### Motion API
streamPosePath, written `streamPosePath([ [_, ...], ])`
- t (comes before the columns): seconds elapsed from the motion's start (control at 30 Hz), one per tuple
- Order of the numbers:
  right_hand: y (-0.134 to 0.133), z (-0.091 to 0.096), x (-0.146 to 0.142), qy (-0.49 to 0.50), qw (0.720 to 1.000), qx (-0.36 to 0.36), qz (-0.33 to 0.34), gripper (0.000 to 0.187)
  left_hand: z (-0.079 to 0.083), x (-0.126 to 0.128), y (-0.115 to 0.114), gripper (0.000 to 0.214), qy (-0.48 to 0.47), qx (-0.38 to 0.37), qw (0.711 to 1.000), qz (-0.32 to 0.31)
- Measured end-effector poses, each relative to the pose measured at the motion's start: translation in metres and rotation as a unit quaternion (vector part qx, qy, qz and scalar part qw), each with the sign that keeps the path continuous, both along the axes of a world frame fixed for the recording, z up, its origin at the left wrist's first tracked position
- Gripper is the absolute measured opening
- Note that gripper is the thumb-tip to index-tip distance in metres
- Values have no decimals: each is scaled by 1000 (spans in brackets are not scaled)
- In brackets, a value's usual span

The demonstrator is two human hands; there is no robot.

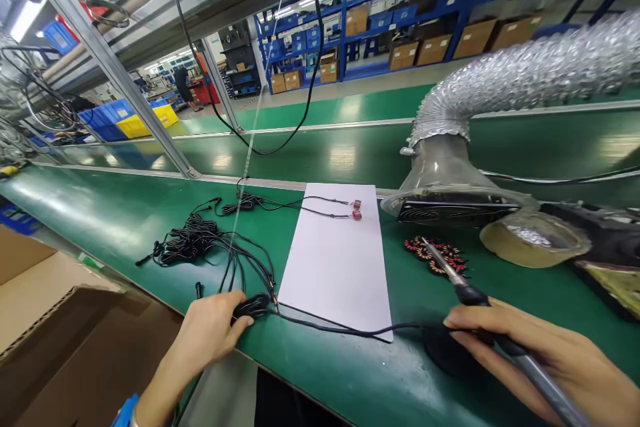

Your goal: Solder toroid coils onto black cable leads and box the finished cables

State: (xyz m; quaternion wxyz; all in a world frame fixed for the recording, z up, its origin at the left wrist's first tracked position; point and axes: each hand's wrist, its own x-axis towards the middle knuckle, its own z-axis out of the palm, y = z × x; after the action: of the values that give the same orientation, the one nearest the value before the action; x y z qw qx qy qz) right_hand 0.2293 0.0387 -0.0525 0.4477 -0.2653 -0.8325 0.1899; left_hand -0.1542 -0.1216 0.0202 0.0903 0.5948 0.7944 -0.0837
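My left hand (213,323) is closed on a coiled black cable (254,306) at the bench's front edge. In my right hand (545,350) is a soldering iron (470,293), pointing up and left, its metal tip over a pile of small red and black ring-shaped parts (453,259). A black lead (340,329) runs from near the coil across the lower end of a white sheet (336,260) toward my right fingers; whether they touch it I cannot tell. Two cable ends with small red parts (357,215) lie on the sheet's upper half.
More black cables (187,240) lie tangled on the green bench (115,203), left of the sheet. A fume hood (443,173) on a silver duct stands at right, beside a round yellowish container (533,240). An open cardboard box (95,347) sits below left. A black cable loop hangs overhead.
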Motion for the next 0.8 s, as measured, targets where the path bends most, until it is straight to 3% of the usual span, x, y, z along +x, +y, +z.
streamPosePath([
  [0.1,1,18,-5,-64,997,39,32,18,20,-12,-17,25,-12,45,999,-1],
  [0.2,4,35,-29,-55,997,49,27,15,55,-27,-21,31,83,164,981,61],
  [0.27,16,42,-56,-53,997,48,14,13,76,-39,-4,35,149,223,956,115],
  [0.37,52,38,-106,-91,995,39,-16,16,89,-60,52,39,182,251,940,139],
  [0.43,82,30,-136,-129,990,41,-34,21,84,-75,97,40,178,232,944,155],
  [0.57,127,11,-172,-196,976,31,-91,15,61,-97,167,37,167,199,960,104],
  [0.67,139,2,-181,-239,962,17,-131,20,43,-104,196,33,158,183,968,72],
  [0.8,144,-4,-183,-281,944,-4,-175,22,25,-112,214,30,147,157,976,37],
])
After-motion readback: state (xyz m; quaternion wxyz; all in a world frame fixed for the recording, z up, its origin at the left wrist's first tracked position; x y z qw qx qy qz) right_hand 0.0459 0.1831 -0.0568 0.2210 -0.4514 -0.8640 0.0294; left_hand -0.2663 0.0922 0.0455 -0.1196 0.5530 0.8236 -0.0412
